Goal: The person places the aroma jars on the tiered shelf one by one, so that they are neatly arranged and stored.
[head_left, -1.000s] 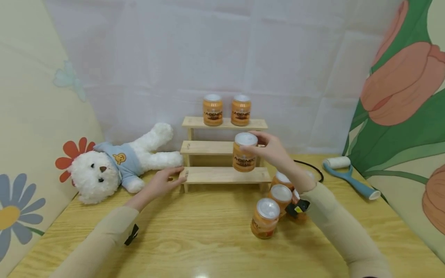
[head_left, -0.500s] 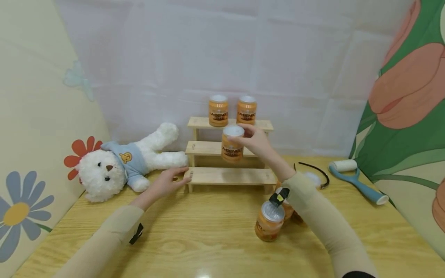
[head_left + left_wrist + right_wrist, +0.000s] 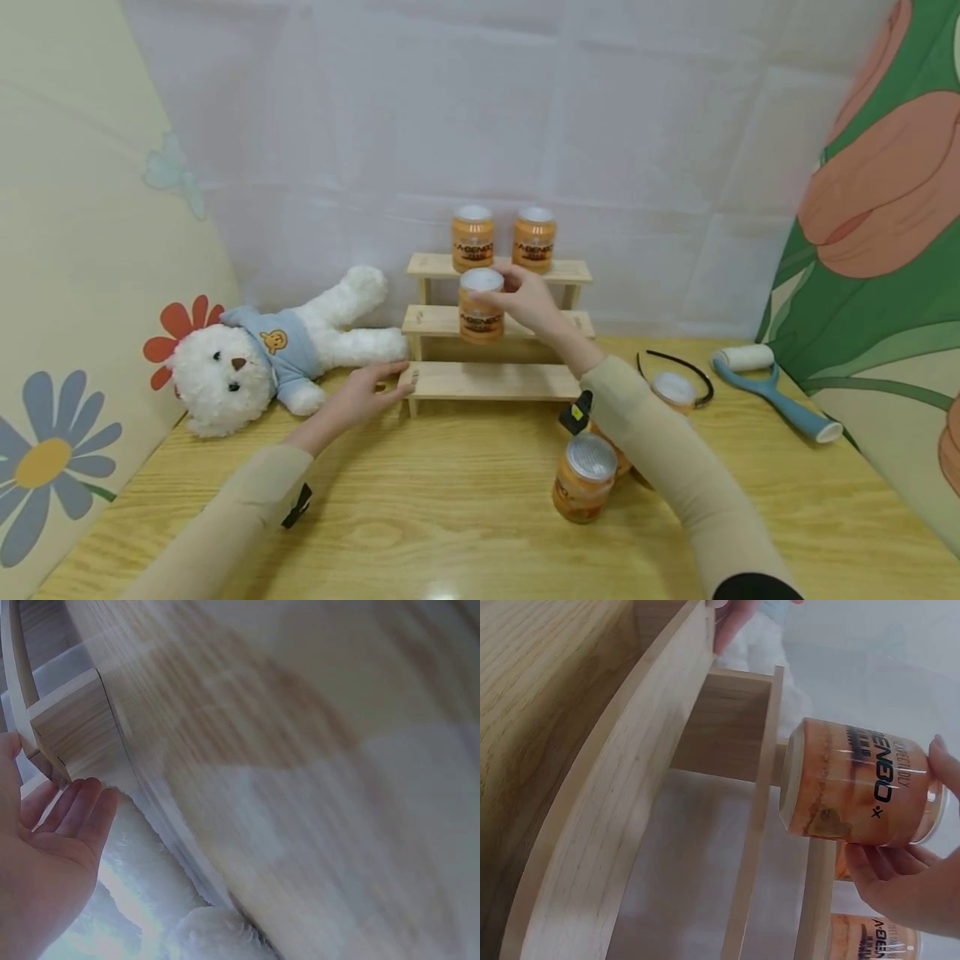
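My right hand (image 3: pixel 534 305) holds an orange-labelled can (image 3: pixel 480 318) with a pale lid, thumb on one side and fingers on the other. In the right wrist view the can (image 3: pixel 866 784) hangs just off the middle step of the wooden three-step shelf (image 3: pixel 487 379). Two matching cans stand upright on the top step, a left can (image 3: pixel 472 242) and a right can (image 3: pixel 535 242). At the left end of the bottom step, my left hand (image 3: pixel 360 398) grips the board between thumb and fingers; the left wrist view shows the fingertips (image 3: pixel 88 796) against its end.
More orange cans stand on the table right of the shelf, one can (image 3: pixel 585 479) in front, others partly behind my right sleeve. A black cable-like loop (image 3: pixel 686 360) and a blue-handled lint roller (image 3: pixel 776 396) lie farther right. A white plush toy (image 3: pixel 273 354) lies left.
My right hand has carried the can leftward and slightly up, from the right part of the shelf to in front of the middle step's left half. The left hand stays at the shelf's end.
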A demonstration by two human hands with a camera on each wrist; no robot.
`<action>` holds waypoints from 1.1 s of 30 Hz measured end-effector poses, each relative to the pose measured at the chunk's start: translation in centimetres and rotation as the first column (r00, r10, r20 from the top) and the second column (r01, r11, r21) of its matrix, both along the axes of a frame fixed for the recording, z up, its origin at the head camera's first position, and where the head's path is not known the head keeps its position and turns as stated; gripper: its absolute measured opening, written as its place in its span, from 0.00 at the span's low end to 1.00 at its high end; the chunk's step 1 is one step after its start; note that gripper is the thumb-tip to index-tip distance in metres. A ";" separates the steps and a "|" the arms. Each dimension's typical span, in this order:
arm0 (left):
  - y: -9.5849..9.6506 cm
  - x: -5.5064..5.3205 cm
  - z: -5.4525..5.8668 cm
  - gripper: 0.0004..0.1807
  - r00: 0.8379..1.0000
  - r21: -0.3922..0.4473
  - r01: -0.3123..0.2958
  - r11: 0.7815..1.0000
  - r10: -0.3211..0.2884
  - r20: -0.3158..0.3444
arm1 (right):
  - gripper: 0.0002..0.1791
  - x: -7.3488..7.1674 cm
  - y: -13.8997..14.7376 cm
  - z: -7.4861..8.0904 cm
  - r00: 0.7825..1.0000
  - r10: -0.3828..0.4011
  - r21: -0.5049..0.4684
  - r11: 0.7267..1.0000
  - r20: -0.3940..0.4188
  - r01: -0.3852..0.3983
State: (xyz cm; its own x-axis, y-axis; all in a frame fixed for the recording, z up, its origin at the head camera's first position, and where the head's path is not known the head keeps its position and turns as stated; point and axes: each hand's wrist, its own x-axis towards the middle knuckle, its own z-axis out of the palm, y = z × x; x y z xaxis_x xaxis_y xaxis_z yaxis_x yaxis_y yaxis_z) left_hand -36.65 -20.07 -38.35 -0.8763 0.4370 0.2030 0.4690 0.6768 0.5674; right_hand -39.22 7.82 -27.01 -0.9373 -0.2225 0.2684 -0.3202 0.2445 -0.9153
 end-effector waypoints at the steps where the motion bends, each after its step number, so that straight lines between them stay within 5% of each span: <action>1: 0.0 0.0 0.0 0.33 1.000 -0.001 0.000 1.000 0.000 0.001 | 0.29 -0.1 -0.1 0.0 1.000 -0.004 0.000 1.000 0.003 0.004; 16: 0.0 -0.2 -0.2 0.33 1.000 -0.005 0.001 1.000 -0.002 -0.008 | 0.35 -1.5 -0.9 -0.5 1.000 -0.021 0.032 0.999 -0.021 0.021; 33: -0.1 -0.2 -0.2 0.32 1.000 -0.006 0.003 1.000 -0.003 -0.004 | 0.39 -2.3 -1.3 0.0 0.997 -0.047 0.128 0.991 0.061 0.039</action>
State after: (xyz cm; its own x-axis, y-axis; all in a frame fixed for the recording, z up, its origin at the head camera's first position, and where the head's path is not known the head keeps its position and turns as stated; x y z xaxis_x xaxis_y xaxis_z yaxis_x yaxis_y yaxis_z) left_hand -36.89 -20.12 -38.52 -0.8741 0.4406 0.2044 0.4734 0.6787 0.5615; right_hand -41.55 6.50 -27.01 -0.9611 -0.2097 0.1799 -0.2486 0.3724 -0.8942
